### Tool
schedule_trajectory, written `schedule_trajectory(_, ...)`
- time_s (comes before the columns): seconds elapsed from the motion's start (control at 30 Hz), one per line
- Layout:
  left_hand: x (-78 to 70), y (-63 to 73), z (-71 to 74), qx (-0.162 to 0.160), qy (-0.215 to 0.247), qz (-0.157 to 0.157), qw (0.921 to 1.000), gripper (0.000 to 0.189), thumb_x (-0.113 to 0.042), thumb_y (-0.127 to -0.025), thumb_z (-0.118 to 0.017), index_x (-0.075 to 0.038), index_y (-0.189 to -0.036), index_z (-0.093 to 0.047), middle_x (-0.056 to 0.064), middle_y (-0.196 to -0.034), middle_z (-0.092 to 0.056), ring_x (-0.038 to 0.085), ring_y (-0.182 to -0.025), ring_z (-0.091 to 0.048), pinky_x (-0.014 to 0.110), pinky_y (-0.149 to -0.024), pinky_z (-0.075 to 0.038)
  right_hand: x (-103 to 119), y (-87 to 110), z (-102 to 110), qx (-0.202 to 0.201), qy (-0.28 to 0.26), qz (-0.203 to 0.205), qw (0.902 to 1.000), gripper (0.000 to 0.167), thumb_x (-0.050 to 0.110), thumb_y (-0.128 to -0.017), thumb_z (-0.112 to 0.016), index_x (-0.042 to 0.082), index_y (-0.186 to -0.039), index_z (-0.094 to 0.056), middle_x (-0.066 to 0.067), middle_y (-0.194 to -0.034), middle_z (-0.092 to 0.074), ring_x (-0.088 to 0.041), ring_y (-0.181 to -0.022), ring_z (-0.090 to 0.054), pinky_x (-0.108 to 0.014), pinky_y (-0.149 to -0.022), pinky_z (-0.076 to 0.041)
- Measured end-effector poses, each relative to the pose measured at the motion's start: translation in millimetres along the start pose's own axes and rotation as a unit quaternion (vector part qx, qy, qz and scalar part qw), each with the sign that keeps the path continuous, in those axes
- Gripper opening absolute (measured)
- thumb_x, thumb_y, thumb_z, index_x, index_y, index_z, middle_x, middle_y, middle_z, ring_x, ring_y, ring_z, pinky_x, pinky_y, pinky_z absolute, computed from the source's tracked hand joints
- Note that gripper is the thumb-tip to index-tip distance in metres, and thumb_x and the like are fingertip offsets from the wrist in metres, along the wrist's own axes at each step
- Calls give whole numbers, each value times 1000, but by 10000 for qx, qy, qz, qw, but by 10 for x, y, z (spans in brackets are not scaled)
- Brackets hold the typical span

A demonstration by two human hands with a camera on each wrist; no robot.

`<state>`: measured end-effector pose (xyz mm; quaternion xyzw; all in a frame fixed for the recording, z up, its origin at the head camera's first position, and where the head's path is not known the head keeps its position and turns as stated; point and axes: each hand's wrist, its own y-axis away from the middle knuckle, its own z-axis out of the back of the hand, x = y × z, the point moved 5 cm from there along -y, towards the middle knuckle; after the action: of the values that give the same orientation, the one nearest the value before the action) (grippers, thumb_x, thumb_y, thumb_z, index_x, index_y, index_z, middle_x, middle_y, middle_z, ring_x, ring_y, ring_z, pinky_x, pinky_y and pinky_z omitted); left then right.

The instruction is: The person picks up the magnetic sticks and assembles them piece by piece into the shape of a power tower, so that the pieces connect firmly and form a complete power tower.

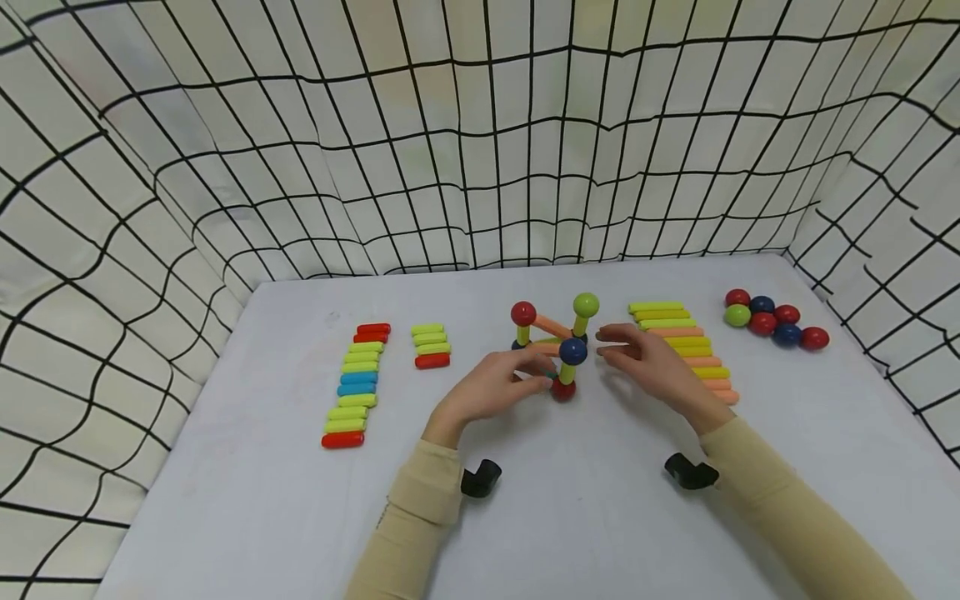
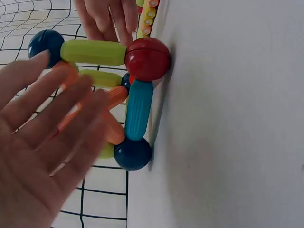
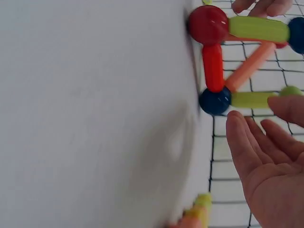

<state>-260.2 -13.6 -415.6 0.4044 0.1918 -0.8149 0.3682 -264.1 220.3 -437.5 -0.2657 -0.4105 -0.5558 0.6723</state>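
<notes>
the framework (image 1: 547, 349) of coloured sticks and balls stands upright on the white table (image 1: 577, 533), between the two hands. its near corner has a red ball (image 1: 563, 390) at the bottom, a yellow-green upright (image 1: 567, 372) above it and a dark blue ball (image 1: 573, 351) on top. the other two uprights carry a red ball (image 1: 523, 313) on the left and a green ball (image 1: 586, 305) on the right. at the base, a teal stick (image 2: 139, 110) and a red stick (image 3: 213, 68) run from the bottom red ball to dark blue balls, and an orange stick (image 1: 553, 326) slants up to the red ball on the left

the left hand (image 1: 489, 387) is just beside the near left side of the framework, its fingers loosely extended and grasping nothing; whether a fingertip touches it i cannot tell. the right hand (image 1: 651, 363) is near the right side, fingers released and slightly bent, apart from the framework

left of the hands, a long column of red, yellow-green and blue sticks (image 1: 358, 377) lies beside a short row of sticks (image 1: 431, 348), three yellow-green and one red. beyond the right hand lie yellow and orange sticks (image 1: 686, 342), with a cluster of red, blue and green balls (image 1: 762, 323) farther right. a black net (image 1: 531, 135) hangs over white cloth around the table
</notes>
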Motion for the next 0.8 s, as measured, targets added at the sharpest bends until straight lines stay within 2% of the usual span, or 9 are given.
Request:
schedule_trajectory(0.1,-19,1,133,-984,233,-190,9947,24,-21,-97,-63,-10,-118,-66,-2,-109,-69,11,-96,-62,26,-86,-52,8,231,167,-44,41,165,9998,47,31,-99,-58,9,-139,-49,-10,-137,-55,-26,-122,-56,-37,-96,-50)
schedule_trajectory(0.2,-12,1,256,-1992,428,-353,9784,23,-19,-95,-66,-8,-115,-66,0,-102,-66,14,-90,-59,27,-79,-53,-33,469,380,-157,300,152,9993,50,35,-99,-58,7,-139,-48,-12,-133,-58,-28,-119,-57,-25,-90,-51)
schedule_trajectory(0.23,-7,-5,286,-2261,450,-392,9723,24,-18,-94,-66,-7,-116,-65,3,-101,-64,16,-90,-58,29,-77,-53,-59,548,453,-215,453,137,9986,50,36,-99,-58,7,-139,-49,-12,-132,-59,-29,-117,-57,-21,-88,-51)
schedule_trajectory(0.3,13,-31,325,-2575,458,-417,9643,32,-16,-94,-67,-6,-124,-60,9,-108,-60,21,-96,-56,32,-80,-53,-121,687,585,-352,928,173,9949,45,34,-98,-59,7,-134,-54,-11,-127,-62,-29,-112,-59,-16,-83,-50)
schedule_trajectory(0.33,22,-49,332,-2639,449,-408,9626,38,-15,-94,-66,-6,-129,-56,12,-113,-57,24,-101,-54,34,-81,-52,-157,745,643,-435,1235,263,9910,42,32,-98,-60,7,-131,-58,-10,-123,-64,-27,-108,-60,-15,-82,-49)
schedule_trajectory(0.4,51,-93,328,-2601,430,-318,9641,49,-14,-94,-65,-8,-140,-48,14,-126,-51,27,-112,-51,36,-87,-52,-232,834,719,-442,1742,470,9826,35,26,-96,-64,6,-124,-63,-9,-118,-66,-26,-103,-62,-16,-79,-50)
schedule_trajectory(0.53,86,-137,279,-2204,368,-217,9745,56,-13,-97,-61,-12,-148,-39,11,-140,-46,26,-127,-47,36,-96,-49,-368,921,747,-360,2399,854,9664,29,18,-89,-72,6,-115,-68,-4,-109,-69,-21,-94,-64,-25,-78,-55)
schedule_trajectory(0.63,100,-115,268,-2121,309,-196,9766,50,-13,-97,-61,-13,-144,-45,8,-137,-51,21,-123,-52,35,-94,-50,-422,920,713,-356,2564,870,9620,28,16,-87,-75,8,-113,-69,-2,-108,-68,-20,-93,-62,-32,-80,-55)
schedule_trajectory(0.8,85,-45,273,-2188,261,-113,9753,42,-15,-95,-65,-13,-135,-53,4,-128,-56,17,-111,-56,33,-87,-52,-444,840,638,-174,2855,720,9555,27,17,-84,-77,10,-110,-71,-1,-104,-62,-24,-98,-55,-47,-85,-51)
